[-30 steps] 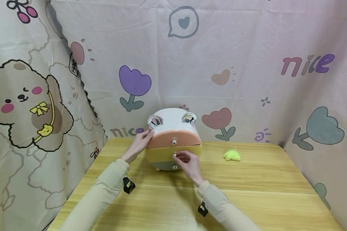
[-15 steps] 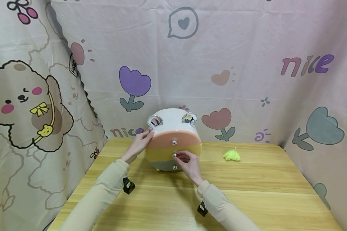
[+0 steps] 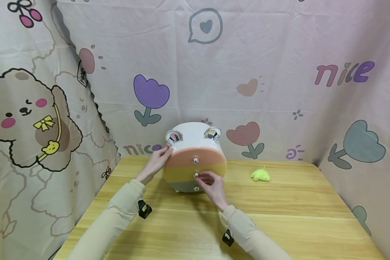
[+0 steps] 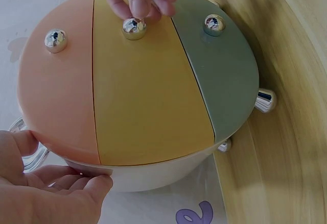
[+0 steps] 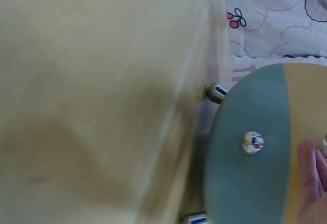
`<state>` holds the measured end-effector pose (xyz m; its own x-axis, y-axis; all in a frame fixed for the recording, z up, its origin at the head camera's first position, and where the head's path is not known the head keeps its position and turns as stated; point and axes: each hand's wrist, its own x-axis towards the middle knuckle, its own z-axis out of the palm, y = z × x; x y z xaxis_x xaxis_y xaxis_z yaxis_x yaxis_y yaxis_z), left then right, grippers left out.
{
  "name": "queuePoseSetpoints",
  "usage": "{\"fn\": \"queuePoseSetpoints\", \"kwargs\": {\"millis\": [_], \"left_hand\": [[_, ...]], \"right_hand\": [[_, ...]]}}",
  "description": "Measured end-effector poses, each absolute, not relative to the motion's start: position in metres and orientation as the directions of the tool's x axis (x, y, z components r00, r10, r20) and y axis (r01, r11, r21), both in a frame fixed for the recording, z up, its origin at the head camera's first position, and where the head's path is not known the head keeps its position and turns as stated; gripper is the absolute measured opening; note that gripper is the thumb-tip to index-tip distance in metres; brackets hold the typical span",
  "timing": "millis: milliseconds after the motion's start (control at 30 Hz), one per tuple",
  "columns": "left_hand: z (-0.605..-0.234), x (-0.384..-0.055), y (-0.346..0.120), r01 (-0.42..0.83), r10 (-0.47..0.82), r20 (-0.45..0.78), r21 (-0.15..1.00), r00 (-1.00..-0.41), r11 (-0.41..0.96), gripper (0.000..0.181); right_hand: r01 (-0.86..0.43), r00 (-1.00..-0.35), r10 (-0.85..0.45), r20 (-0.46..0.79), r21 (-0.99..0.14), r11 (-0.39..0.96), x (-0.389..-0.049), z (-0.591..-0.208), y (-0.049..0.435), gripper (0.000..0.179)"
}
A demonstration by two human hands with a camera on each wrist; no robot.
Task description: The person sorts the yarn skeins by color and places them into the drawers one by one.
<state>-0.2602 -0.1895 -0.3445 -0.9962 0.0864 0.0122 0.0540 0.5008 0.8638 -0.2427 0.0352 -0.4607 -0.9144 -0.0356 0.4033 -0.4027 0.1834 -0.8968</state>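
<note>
A small frog-shaped drawer box (image 3: 195,139), white with silver ring eyes, stands on the table. Its rounded front has an orange top drawer (image 4: 61,91), a yellow middle drawer (image 4: 148,96) and a grey-green bottom drawer (image 5: 253,183), all lying flush. Each drawer has a round silver knob. My right hand (image 3: 214,186) pinches the middle drawer knob (image 4: 134,28) between thumb and fingertips. At the upper left side of the box, my left hand (image 3: 156,161) grips the body, thumb near the orange edge and fingers on the white side (image 4: 148,180).
A bundle of neon-yellow yarn (image 3: 260,175) lies on the wooden table (image 3: 279,202), right of the box. Patterned cloth (image 3: 273,47) hangs behind and at both sides. Small black devices (image 3: 144,209) hang at both wrists. Short silver feet (image 4: 265,100) hold up the box.
A dark gap between the orange and yellow drawers, seen one second ago, has vanished; the yellow drawer is now flush. Both hands have stayed nearly in place.
</note>
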Motion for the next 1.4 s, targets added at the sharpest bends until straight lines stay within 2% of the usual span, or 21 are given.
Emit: {"fn": "queuePoseSetpoints", "kwargs": {"millis": [233, 367, 700, 867, 1400], "left_hand": [[-0.345, -0.26, -0.19, 0.056, 0.084, 0.015, 0.86, -0.996, 0.507, 0.064], [-0.345, -0.26, -0.19, 0.061, 0.087, 0.019, 0.861, -0.996, 0.504, 0.064], [-0.345, -0.261, -0.19, 0.062, 0.084, 0.023, 0.864, -0.996, 0.5, 0.064], [-0.346, -0.262, -0.19, 0.067, 0.086, 0.027, 0.864, -0.996, 0.499, 0.064], [-0.345, -0.262, -0.191, 0.068, 0.096, 0.022, 0.864, -0.995, 0.498, 0.064]], "right_hand": [[-0.32, -0.946, -0.01, 0.324, -0.928, 0.189, -0.239, -0.477, 0.038, 0.019], [-0.258, -0.966, -0.007, 0.259, -0.957, 0.13, -0.238, -0.488, 0.04, 0.021], [-0.194, -0.981, -0.035, 0.191, -0.974, 0.119, -0.23, -0.498, 0.036, 0.024], [-0.164, -0.985, -0.059, 0.161, -0.986, 0.035, -0.227, -0.499, 0.031, 0.027], [-0.097, -0.992, 0.085, 0.091, -0.993, -0.074, -0.235, -0.513, 0.015, 0.026]]}}
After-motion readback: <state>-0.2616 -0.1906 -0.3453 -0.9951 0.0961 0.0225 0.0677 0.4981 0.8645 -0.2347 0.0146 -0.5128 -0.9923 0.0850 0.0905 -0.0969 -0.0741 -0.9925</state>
